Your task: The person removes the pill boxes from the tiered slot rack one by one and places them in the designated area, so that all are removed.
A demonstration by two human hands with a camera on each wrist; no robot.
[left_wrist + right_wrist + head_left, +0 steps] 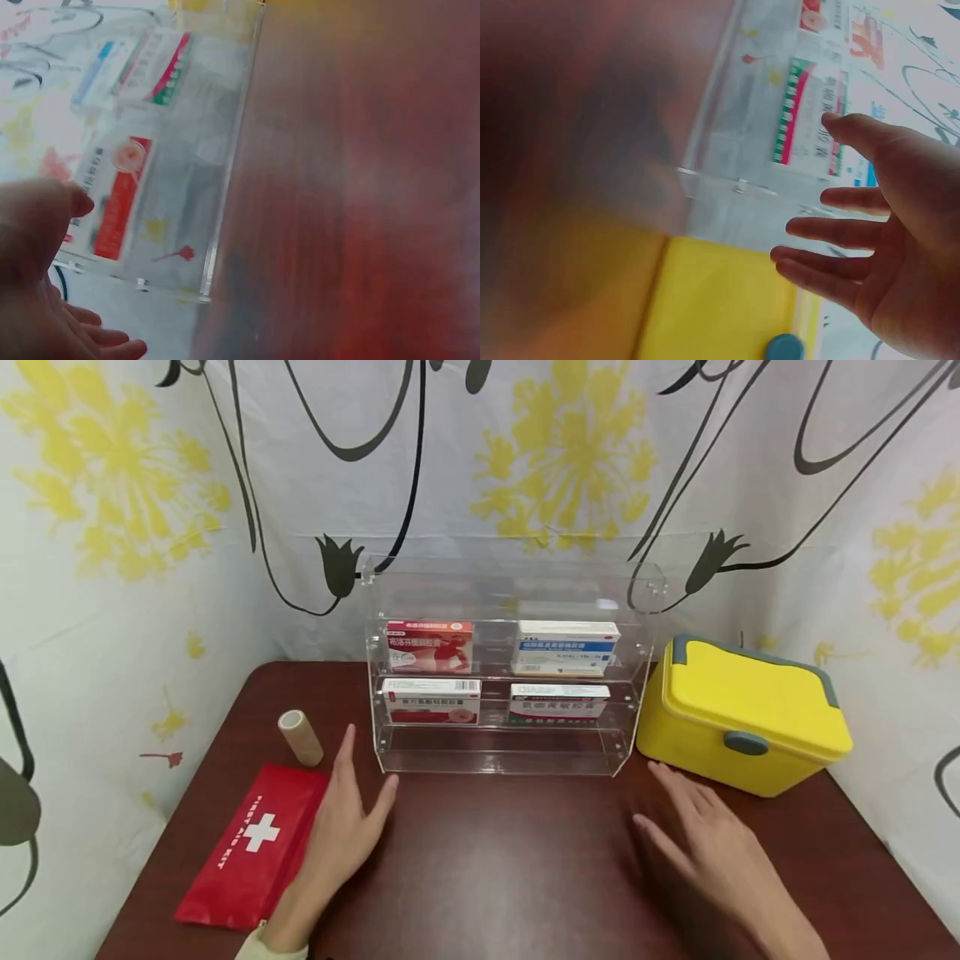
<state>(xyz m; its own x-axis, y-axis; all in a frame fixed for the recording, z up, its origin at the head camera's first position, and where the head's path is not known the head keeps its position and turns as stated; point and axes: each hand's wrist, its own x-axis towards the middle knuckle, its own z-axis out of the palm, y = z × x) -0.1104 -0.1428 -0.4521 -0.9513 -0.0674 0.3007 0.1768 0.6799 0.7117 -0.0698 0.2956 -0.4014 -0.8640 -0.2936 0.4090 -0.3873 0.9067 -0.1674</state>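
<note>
My left hand (341, 831) hovers over the right edge of a red first aid pouch (251, 852), fingers straight and thumb apart, holding nothing. Just beyond its fingertips stands a beige bandage roll (302, 739). My right hand (708, 847) is also empty, fingers extended toward the front of a yellow box (750, 718) with a grey latch. Between and behind the hands is a clear acrylic rack (495, 763). On its tiers are a red medicine box (430, 647), a white and blue box (566, 649), a white and red box (431, 702) and a white, pink and green box (558, 703).
A dark reddish-brown table (495, 860) carries everything. White curtain-like sheets (465, 485) with yellow flowers and dark stems enclose it at the back and both sides. The rack stands near the back edge, with the yellow box close at its right.
</note>
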